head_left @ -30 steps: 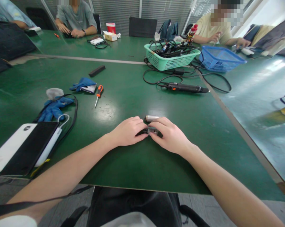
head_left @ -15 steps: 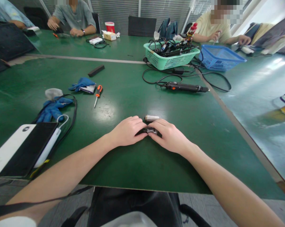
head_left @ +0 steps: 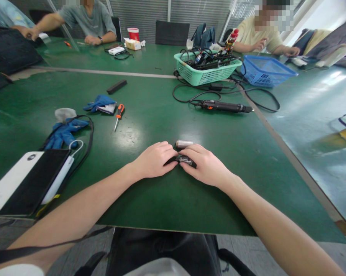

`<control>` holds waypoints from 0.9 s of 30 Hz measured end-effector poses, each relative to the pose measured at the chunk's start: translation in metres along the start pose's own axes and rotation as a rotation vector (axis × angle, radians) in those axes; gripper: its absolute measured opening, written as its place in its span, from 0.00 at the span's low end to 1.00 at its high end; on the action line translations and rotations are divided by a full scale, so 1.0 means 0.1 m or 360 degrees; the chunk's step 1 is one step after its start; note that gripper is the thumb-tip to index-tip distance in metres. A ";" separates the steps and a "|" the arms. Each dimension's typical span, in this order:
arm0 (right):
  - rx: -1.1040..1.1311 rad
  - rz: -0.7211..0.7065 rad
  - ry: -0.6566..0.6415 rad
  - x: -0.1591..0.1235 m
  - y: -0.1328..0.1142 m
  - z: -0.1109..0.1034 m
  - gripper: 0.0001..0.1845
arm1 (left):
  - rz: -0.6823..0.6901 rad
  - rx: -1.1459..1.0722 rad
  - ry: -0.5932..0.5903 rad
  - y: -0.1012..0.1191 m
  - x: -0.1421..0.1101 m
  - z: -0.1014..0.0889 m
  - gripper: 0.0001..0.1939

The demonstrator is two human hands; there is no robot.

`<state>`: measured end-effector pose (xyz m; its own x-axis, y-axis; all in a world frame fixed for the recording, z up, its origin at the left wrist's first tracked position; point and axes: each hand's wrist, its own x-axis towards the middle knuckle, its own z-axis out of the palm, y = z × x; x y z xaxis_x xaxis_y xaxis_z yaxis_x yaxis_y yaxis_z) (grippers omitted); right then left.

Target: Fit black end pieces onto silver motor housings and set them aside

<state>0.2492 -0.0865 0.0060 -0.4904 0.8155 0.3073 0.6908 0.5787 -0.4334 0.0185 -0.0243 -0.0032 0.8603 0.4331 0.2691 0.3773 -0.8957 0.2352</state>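
Head view: above a green worktop [head_left: 173, 203], the left hand [head_left: 157, 159] and right hand [head_left: 205, 164] meet, fingers of both pinching a small black-and-silver part [head_left: 186, 160] between them. A silver cylinder [head_left: 183, 144] lies just beyond it; an orange-handled screwdriver [head_left: 120, 111] lies farther left. The step seems to be fine two-handed adjustment; the next move probably calls for a steady left grip and small right-finger shifts.
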 end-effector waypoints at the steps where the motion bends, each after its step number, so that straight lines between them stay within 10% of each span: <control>1: -0.0006 0.0003 -0.0011 0.00 0.00 0.00 0.13 | 0.0000 -0.0002 -0.0001 0.00 0.00 0.00 0.13; 27: -0.0056 -0.0010 -0.0078 0.01 0.00 0.00 0.10 | 0.0081 -0.0026 0.0016 -0.02 0.00 0.02 0.11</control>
<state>0.2491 -0.0856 0.0060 -0.5195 0.8115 0.2676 0.7054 0.5841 -0.4015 0.0182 -0.0225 -0.0058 0.8747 0.3882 0.2902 0.3276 -0.9148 0.2363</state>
